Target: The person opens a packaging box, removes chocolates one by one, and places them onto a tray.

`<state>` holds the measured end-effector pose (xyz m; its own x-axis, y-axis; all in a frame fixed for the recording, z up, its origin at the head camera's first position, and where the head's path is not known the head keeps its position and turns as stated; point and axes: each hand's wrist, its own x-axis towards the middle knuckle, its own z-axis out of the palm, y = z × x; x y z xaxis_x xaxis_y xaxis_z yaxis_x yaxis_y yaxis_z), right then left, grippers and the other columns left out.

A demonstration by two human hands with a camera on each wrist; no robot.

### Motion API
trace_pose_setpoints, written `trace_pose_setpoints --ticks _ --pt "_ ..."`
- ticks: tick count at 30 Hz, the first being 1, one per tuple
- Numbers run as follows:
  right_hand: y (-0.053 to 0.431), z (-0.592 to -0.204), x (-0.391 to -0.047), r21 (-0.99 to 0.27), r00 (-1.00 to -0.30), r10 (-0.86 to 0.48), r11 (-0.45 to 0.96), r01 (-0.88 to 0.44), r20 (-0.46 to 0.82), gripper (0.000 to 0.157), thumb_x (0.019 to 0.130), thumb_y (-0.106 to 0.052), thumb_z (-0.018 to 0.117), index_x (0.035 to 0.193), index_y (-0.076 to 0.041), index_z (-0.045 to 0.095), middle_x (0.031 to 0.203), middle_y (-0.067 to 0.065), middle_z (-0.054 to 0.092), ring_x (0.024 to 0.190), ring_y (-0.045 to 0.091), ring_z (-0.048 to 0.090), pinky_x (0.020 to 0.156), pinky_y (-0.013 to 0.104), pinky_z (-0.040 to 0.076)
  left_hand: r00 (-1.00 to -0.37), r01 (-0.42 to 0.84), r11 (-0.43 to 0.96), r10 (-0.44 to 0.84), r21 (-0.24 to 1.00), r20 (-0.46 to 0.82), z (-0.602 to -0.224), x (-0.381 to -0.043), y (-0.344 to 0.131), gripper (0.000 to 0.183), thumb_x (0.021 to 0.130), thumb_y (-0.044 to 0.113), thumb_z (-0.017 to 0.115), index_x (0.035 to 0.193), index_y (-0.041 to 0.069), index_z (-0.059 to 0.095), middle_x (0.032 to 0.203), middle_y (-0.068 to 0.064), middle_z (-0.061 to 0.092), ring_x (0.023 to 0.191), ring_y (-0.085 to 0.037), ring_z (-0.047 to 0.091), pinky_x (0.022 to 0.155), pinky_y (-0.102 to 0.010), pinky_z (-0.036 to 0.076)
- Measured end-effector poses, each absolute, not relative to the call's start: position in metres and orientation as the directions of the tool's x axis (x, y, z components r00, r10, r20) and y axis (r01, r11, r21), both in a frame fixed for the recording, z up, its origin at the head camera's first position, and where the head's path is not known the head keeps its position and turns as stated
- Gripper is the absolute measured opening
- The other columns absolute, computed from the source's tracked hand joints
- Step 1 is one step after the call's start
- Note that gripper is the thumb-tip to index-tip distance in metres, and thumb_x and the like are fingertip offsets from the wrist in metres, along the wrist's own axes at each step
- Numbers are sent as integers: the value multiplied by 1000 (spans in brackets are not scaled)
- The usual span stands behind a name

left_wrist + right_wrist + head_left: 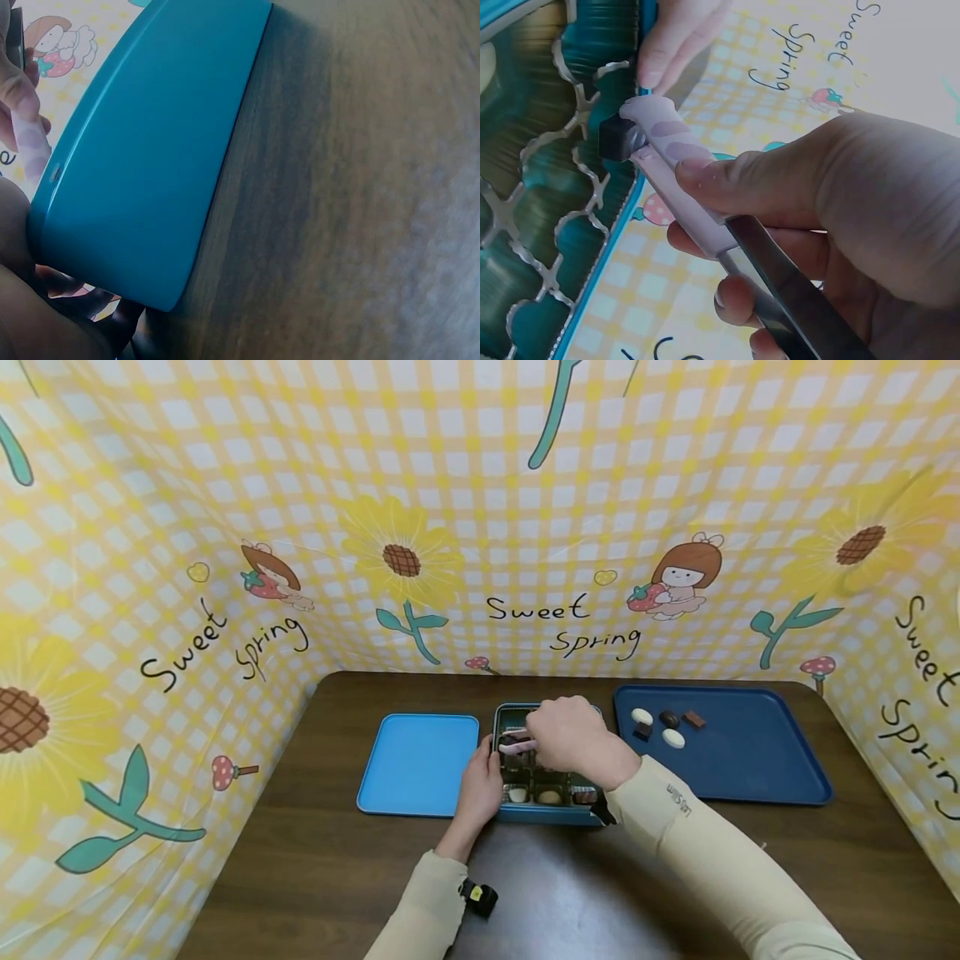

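My right hand is over a blue tin, holding metal tongs with lavender-patterned tips. Between those tips is a dark, square-edged chocolate piece, close over the compartments in the right wrist view. Inside the tin, a divider insert has wavy silvery edges, and a few chocolates, such as a white one, sit in its near row. My left hand grips the tin's left side. From the left wrist, the tin's smooth near wall shows, with fingers around its corner.
Left of the tin lies a light blue lid-like tray. A dark blue tray on the right bears several chocolates, among them a white oval one and a brown bar piece. A checked cloth hangs behind the brown table.
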<state>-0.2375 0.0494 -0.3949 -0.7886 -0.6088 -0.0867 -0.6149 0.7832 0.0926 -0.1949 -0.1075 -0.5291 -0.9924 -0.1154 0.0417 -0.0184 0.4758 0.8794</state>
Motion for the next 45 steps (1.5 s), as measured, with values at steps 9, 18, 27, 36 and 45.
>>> trace_pose_setpoints --ticks 9,18,27,36,45 --pt "61 -385 -237 42 -803 -593 802 -596 -66 4 89 -22 75 88 -19 78 65 -4 59 52 14 51 46 32 43 -992 -41 462 -123 886 18 -531 -195 -108 47 111 15 38 152 -7 38 149 -27 45 128 -42 52 98 -57 46" --pt "84 -374 -239 2 -830 -555 831 -556 -45 13 93 -19 70 101 -19 81 64 -1 59 51 16 50 47 32 36 -991 -50 463 -130 885 11 -532 -197 -109 47 111 18 38 153 -3 38 149 -24 47 121 -37 55 93 -53 47" --pt "101 -375 -239 -36 -852 -520 854 -519 -59 16 96 -20 68 106 -18 80 67 1 61 52 17 49 47 33 34 -990 -53 468 -142 882 17 -529 -197 -109 47 111 15 39 153 -5 38 151 -25 45 122 -40 55 92 -55 47" --pt "129 -374 -237 -69 -886 -457 889 -452 -78 25 95 -20 69 118 -16 78 65 0 60 51 17 47 44 31 29 -992 -48 482 -124 875 15 -531 -196 -108 46 111 17 38 153 -3 39 147 -23 50 89 -31 58 74 -45 46" --pt "165 -376 -235 -66 -914 -394 919 -389 -97 30 93 -18 70 122 -12 76 62 0 57 51 18 49 44 32 33 -993 -35 490 -117 871 25 -531 -195 -108 46 111 17 38 152 -3 40 145 -22 51 91 -29 57 77 -46 46"
